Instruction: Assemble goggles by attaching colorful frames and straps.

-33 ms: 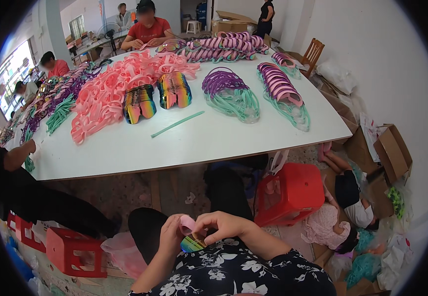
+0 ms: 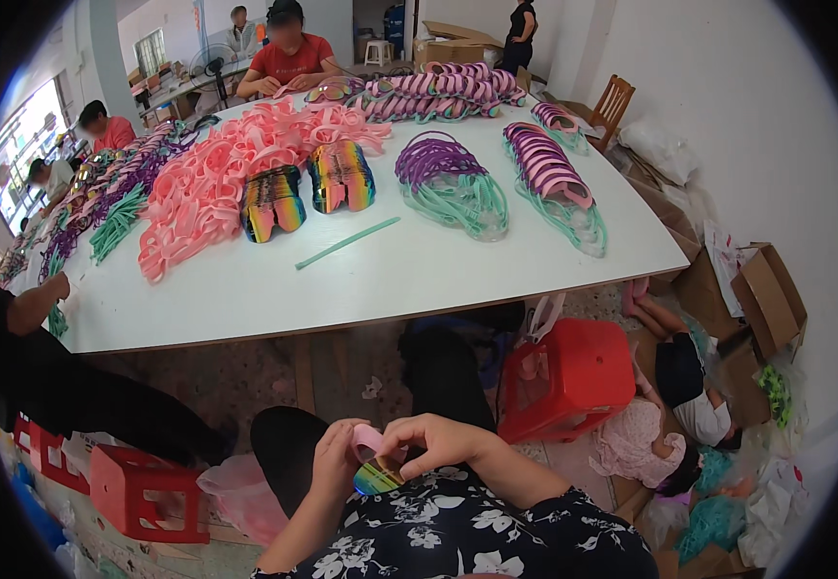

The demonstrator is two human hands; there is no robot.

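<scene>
Low over my lap, my left hand [image 2: 335,454] is closed on a soft pink goggle frame [image 2: 368,440] that curves up between my hands. My right hand [image 2: 443,442] meets it from the other side, thumb and fingers pinching at a rainbow mirrored goggle lens [image 2: 377,477]. The lens lies against the lower side of the frame; how far its edge sits in the frame is hidden by my fingers. On the table ahead are two stacks of like lenses [image 2: 274,205], a heap of pink frames [image 2: 235,159] and a single green strip [image 2: 349,242].
The white table [image 2: 496,275] carries bundled purple-and-green straps [image 2: 453,188] and a row of assembled pink goggles [image 2: 549,174]. Red stools [image 2: 573,376] stand at both sides. People sit across the table; one stands at the left. Two people lie on cardboard at right.
</scene>
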